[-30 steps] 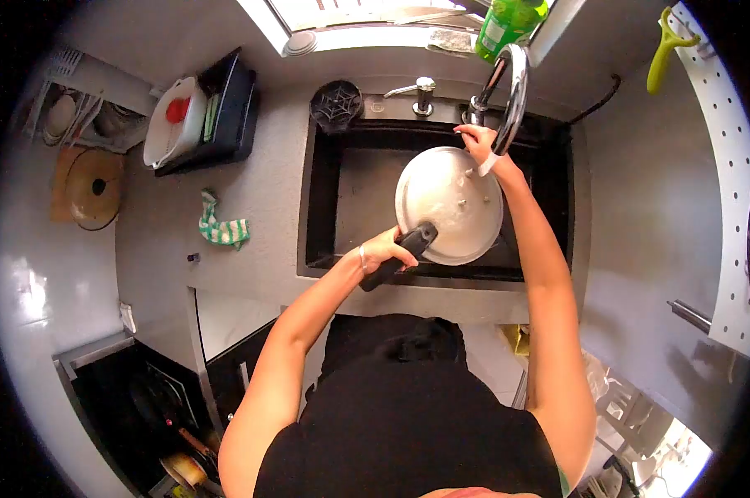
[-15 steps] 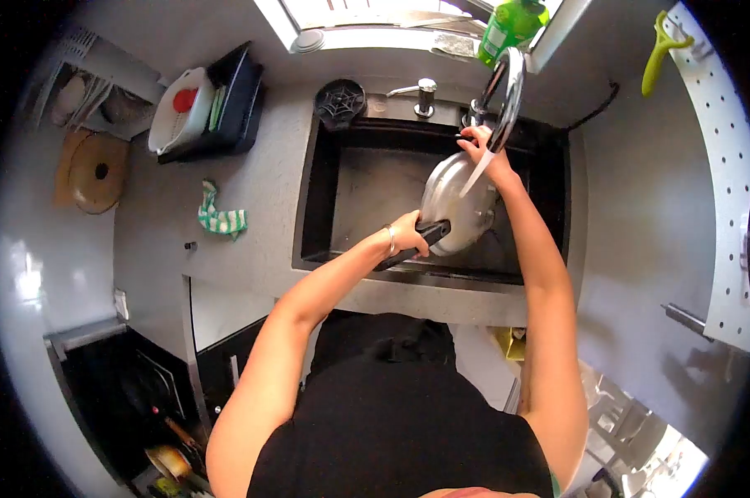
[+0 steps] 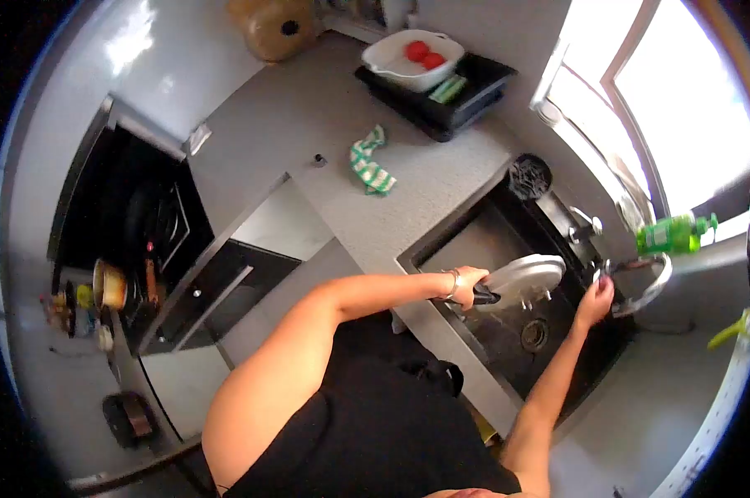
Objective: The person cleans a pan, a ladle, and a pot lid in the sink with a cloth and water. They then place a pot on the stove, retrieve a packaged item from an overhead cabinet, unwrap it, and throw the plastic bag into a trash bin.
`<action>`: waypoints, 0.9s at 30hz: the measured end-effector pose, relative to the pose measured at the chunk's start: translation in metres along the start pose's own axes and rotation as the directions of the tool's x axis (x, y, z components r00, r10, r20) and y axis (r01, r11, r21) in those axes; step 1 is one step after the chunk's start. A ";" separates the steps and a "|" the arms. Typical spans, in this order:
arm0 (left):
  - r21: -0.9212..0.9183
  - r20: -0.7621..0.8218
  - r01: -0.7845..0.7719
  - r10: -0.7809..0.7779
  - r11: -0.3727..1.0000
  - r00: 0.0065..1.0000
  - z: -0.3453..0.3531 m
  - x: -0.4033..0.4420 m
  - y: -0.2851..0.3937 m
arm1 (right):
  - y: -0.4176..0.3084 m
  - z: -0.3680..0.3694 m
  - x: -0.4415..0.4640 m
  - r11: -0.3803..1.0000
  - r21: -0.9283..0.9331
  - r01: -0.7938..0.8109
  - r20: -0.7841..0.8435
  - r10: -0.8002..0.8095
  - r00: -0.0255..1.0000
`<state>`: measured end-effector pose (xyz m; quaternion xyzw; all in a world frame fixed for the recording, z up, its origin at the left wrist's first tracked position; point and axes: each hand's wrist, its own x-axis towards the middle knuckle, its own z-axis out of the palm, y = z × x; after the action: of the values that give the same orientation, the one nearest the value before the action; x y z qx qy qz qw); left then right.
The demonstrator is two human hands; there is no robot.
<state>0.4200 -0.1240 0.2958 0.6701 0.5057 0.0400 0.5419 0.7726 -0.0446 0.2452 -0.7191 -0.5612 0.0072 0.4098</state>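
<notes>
In the head view, the left hand (image 3: 472, 286) has its fingers wrapped closely around the black handle of a metal lid (image 3: 526, 276), which is tilted over the dark sink (image 3: 468, 242). The hand sits at the lid's nine o'clock. Between three and four o'clock from the lid, the right hand (image 3: 596, 300) is at the base of the tap (image 3: 664, 280), its fingers bent (whether they grip anything, I cannot tell). The drain (image 3: 533, 335) lies at six o'clock from the lid, a round black holder (image 3: 530, 176) at twelve. On the grey desk (image 3: 309, 108), a green checked cloth (image 3: 365, 163) lies at ten o'clock and a white tub (image 3: 396, 62) stands at eleven.
</notes>
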 end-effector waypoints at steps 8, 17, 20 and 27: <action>-0.856 0.164 0.097 0.089 0.508 0.982 -0.070 -0.069 -0.110 | -0.020 -0.004 -0.116 0.927 0.352 -0.129 0.193 0.063 0.979; -0.972 0.000 0.013 -0.054 0.236 0.999 -0.150 -0.104 -0.219 | -0.119 0.045 -0.165 0.939 0.316 -0.136 0.286 0.042 0.957; -0.980 -0.008 0.013 -0.109 0.197 0.994 -0.161 -0.102 -0.234 | -0.151 0.046 -0.169 0.915 0.348 -0.204 0.347 0.076 0.935; -0.949 -0.064 0.014 -0.237 0.313 0.969 -0.148 -0.097 -0.216 | -0.102 0.056 -0.175 0.870 0.426 -0.247 0.403 0.062 0.913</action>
<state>0.1470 -0.1140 0.2385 0.1812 0.4879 0.3477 0.7799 0.6000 -0.1512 0.1901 -0.6270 -0.5504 0.3136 0.4535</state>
